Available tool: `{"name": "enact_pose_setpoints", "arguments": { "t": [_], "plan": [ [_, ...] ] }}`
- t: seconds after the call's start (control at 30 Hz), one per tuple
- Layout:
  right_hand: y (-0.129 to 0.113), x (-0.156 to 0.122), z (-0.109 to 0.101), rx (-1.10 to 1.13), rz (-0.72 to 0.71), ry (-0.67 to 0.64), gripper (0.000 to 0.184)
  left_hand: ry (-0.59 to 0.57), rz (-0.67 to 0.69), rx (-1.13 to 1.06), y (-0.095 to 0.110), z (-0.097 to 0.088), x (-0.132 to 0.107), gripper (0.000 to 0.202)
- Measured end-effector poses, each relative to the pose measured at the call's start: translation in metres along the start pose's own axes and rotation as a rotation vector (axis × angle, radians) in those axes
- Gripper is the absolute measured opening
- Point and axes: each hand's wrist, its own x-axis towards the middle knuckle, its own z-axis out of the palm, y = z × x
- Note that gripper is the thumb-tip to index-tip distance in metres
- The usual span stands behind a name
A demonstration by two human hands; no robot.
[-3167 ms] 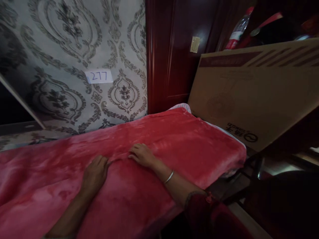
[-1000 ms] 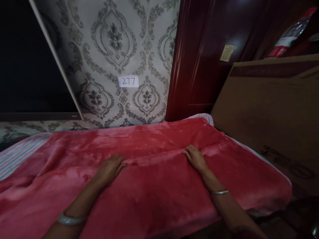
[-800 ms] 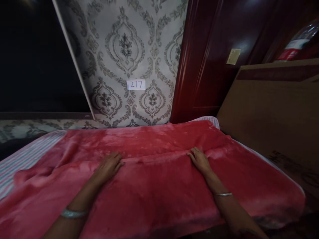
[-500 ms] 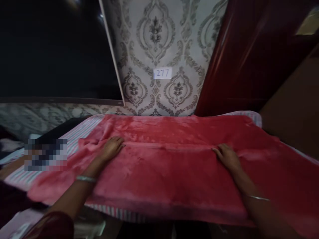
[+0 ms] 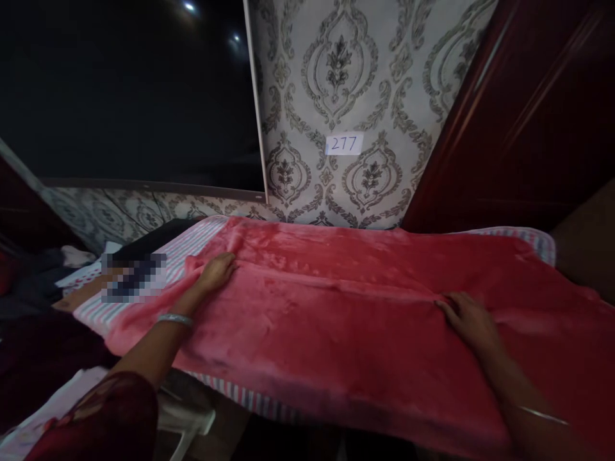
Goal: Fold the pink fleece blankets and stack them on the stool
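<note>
A red plush blanket (image 5: 327,346) lies spread over a surface with a striped cover (image 5: 185,246). A raised fold runs across its middle from side to side. At the fold's left end, my left hand (image 5: 218,271) is closed on the fabric. My right hand (image 5: 473,320) pinches the fold's other end between thumb and fingers. The stretch of fold between my hands looks fairly straight. Part of the blanket's right side runs out of view.
A dark screen (image 5: 134,96) hangs on the patterned wall (image 5: 293,77), beside a paper label (image 5: 344,144) reading 277. Right of it stands a dark red glossy panel (image 5: 528,128). Dark cloth (image 5: 43,358) and a white stool-like frame (image 5: 185,416) are at lower left.
My view has turned slightly left, so the scene sits further right. Both hands stay on the fold, which now slopes down toward my right hand.
</note>
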Motion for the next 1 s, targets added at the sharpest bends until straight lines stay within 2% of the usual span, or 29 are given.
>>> {"name": "enact_pose_setpoints", "arguments": {
  "t": [0.13,0.27,0.57,0.67,0.8,1.0],
  "plan": [
    [-0.012,0.001,-0.005,-0.005,0.014,-0.001,0.047,0.071,-0.046,-0.052,0.003,-0.007,0.002,0.029],
    [-0.022,0.001,-0.011,-0.003,0.018,0.022,0.044,0.088,-0.098,0.051,0.010,-0.022,-0.003,0.028],
    [-0.033,-0.003,-0.030,0.105,0.080,0.113,0.038,0.139,0.026,0.152,0.026,-0.076,-0.027,0.030],
    [-0.036,0.000,-0.050,0.124,0.108,0.167,0.038,0.109,0.021,0.224,0.031,-0.095,-0.039,0.031],
    [-0.043,0.005,-0.090,0.132,0.080,0.221,0.035,0.065,-0.011,0.339,0.044,-0.122,-0.057,0.030],
    [-0.070,0.004,-0.163,0.058,0.042,0.369,0.027,0.136,-0.052,0.438,0.064,-0.169,-0.085,0.026]
  ]
}}
